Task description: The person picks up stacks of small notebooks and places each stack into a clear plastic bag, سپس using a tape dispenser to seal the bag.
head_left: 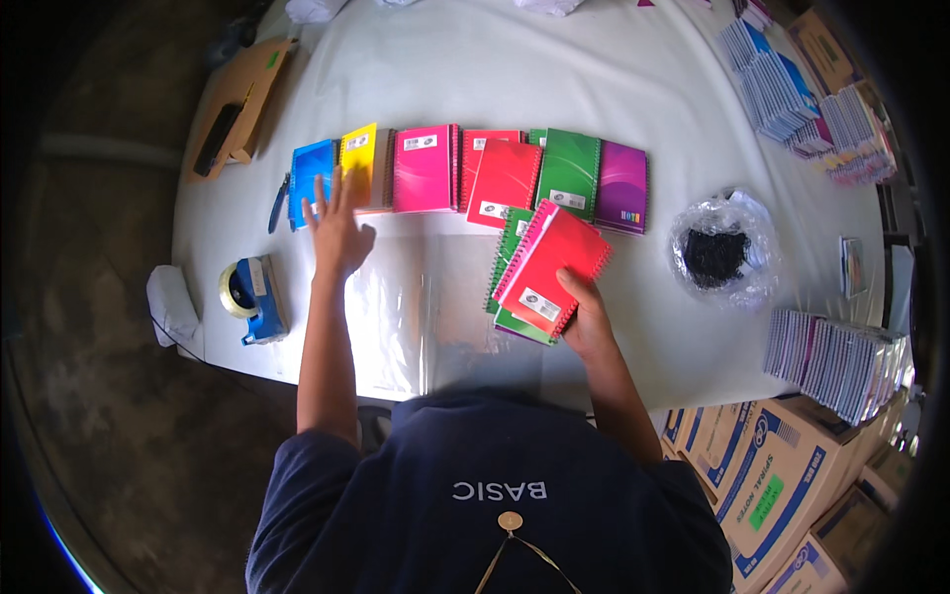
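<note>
My right hand [586, 315] grips a small stack of spiral notebooks [544, 265] with a red one on top and green ones under it, held just above the white table [554, 79]. My left hand [334, 230] is flat and open, fingers spread, resting near a blue notebook [310, 178] and a yellow notebook [359, 160]. A row of notebooks lies across the table: pink [424, 168], red [503, 183], green [570, 173] and purple [621, 186]. A clear plastic sheet [416, 297] lies under my hands.
A blue tape dispenser [252, 297] sits at the left table edge. A clear bag of black items [720, 252] lies to the right. Stacks of notebooks [836, 356] fill the right side, another notebook pile [782, 94] sits far right, and cardboard boxes [782, 485] stand below.
</note>
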`<state>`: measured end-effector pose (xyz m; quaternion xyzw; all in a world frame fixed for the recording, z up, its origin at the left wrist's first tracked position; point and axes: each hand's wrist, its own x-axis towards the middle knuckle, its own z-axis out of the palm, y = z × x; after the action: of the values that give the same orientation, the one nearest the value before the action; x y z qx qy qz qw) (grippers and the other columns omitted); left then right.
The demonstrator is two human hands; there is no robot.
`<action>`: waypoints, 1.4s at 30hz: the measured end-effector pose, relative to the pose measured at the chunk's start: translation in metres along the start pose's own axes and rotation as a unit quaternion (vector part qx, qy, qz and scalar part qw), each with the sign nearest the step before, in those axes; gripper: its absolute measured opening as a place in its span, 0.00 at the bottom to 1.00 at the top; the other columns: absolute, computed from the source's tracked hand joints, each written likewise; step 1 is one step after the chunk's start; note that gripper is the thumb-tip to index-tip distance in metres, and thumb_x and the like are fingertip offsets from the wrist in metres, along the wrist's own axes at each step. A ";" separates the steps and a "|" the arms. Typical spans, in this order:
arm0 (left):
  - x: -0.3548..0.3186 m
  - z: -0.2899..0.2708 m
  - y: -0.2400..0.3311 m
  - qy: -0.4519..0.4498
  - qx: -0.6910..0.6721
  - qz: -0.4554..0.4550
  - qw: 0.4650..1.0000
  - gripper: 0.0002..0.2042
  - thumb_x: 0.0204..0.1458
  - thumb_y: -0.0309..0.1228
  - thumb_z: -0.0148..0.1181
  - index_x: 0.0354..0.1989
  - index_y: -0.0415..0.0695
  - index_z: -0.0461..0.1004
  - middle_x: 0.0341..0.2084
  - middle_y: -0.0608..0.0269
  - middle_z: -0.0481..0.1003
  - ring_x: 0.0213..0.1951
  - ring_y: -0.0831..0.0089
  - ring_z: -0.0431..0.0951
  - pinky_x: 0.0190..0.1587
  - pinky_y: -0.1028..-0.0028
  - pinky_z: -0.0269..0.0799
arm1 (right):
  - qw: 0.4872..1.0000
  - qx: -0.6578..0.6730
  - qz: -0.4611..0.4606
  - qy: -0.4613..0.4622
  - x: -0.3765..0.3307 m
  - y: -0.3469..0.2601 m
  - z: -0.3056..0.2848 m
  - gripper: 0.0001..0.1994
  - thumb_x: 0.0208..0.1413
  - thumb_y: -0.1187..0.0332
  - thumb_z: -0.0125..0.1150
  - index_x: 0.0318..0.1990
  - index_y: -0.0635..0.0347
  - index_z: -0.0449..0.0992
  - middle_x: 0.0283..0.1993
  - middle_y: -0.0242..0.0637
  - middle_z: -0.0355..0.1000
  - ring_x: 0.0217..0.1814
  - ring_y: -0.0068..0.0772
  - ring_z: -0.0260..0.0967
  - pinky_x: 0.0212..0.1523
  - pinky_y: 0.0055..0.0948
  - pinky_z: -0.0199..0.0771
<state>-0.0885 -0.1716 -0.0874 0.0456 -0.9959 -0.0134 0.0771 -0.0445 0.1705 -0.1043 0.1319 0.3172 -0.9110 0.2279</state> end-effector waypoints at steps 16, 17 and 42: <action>-0.067 -0.062 0.132 -0.023 -0.234 0.329 0.915 0.19 0.46 0.24 0.60 0.49 0.39 0.71 0.49 0.51 0.71 0.54 0.61 0.68 0.54 0.67 0.61 | 0.997 -0.030 -0.035 -0.058 0.024 0.023 0.016 0.28 0.54 0.63 0.60 0.60 0.61 0.58 0.56 0.37 0.66 0.54 0.29 0.67 0.53 0.33 0.68; -0.068 -0.056 0.128 0.012 -0.291 0.236 0.927 0.24 0.45 0.24 0.61 0.54 0.39 0.66 0.52 0.48 0.67 0.57 0.60 0.65 0.57 0.65 0.58 | 0.994 -0.085 -0.040 -0.050 0.022 0.022 0.015 0.29 0.52 0.68 0.62 0.60 0.61 0.58 0.56 0.37 0.66 0.54 0.29 0.66 0.54 0.32 0.67; 0.000 0.010 0.018 -0.014 -0.147 0.067 0.987 0.43 0.46 0.37 0.65 0.67 0.44 0.44 0.66 0.50 0.49 0.67 0.53 0.46 0.67 0.56 0.40 | 0.989 -0.144 0.007 -0.020 0.027 0.022 0.021 0.19 0.51 0.66 0.64 0.49 0.66 0.71 0.43 0.38 0.74 0.42 0.29 0.73 0.43 0.29 0.73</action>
<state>-0.0911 -0.1538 -0.0963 -0.0336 -0.9849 -0.1548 0.0698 -0.0589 0.1333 -0.1098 0.0820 0.4395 -0.8567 0.2572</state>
